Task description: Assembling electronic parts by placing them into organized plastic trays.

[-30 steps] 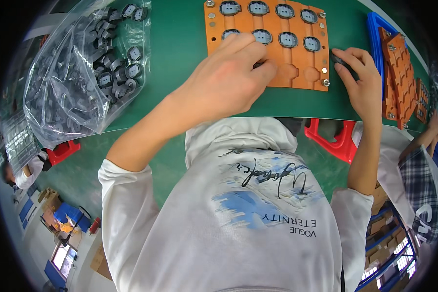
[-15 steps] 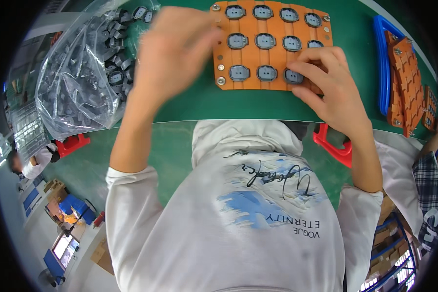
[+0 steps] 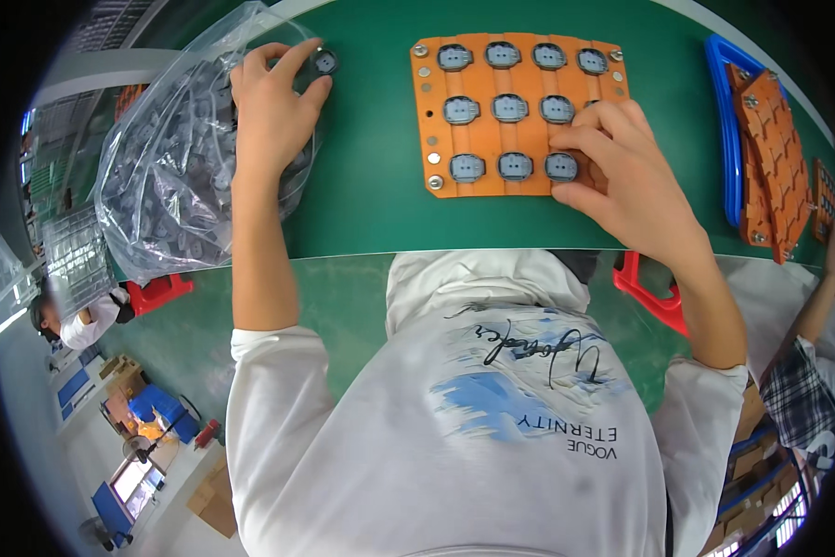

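Observation:
An orange fixture plate lies on the green table, with rows of grey oval plastic parts in its pockets. My right hand is over the plate's near right side, thumb and index finger closed around a grey plastic part in the nearest row. That hand covers the plate's near right corner. At the left, my left hand is above the edge of a clear plastic bag. Its fingers are spread, with the index fingertip and thumb on either side of a loose grey plastic part.
Many grey parts fill the bag. To the right stand blue trays with more orange plates. Red chair arms show beyond the table's near edge. Other people's arms appear at both sides.
My left hand has moved left from beside the plate to the bag. My right hand stays around the same part. The whole view has shifted slightly.

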### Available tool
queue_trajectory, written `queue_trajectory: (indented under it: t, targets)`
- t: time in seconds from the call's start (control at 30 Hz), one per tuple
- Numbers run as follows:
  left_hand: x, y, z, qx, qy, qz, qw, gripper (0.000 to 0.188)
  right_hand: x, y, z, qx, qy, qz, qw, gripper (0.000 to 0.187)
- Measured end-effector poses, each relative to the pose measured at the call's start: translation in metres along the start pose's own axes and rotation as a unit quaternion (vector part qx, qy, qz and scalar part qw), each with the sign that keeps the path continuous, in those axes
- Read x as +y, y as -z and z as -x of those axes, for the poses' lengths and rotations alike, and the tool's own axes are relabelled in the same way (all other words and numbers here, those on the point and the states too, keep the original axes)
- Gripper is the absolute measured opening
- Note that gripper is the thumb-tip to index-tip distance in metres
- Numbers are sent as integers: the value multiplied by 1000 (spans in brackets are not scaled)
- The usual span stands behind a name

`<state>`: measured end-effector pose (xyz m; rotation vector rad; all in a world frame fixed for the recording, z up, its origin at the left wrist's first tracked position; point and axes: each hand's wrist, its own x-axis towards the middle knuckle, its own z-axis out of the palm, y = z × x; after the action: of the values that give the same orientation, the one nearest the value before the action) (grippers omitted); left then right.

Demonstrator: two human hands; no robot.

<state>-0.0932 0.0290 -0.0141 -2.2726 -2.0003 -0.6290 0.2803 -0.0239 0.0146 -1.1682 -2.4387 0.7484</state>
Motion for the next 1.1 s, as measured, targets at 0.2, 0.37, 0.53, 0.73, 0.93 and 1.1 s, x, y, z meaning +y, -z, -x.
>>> queue_trajectory:
  t: [0.2, 0.37, 0.53, 0.73, 0.93, 1.1]
  targets:
    - [6, 7, -8, -5, -67, -12, 998, 38, 10, -10, 7, 31, -5, -11, 999, 37]
    - [65, 28, 2, 40, -61, 161, 984, 35, 9, -18, 16, 77, -29, 15, 996, 40]
    - [131, 17, 13, -52, -154, 310, 937, 37, 2, -20, 25, 89, -45, 43, 994, 38]
    - [178, -3, 8, -183, -150, 413, 880, 31, -1, -27, 39, 153, -86, 30, 984, 44]
    - [193, -38, 14, -106, -338, 288, 890, 27, 31, -26, 71, 322, -156, -230, 905, 43]
    - [204, -29, 14, -83, -276, 288, 913, 24, 26, -28, 64, 299, -139, -36, 943, 26]
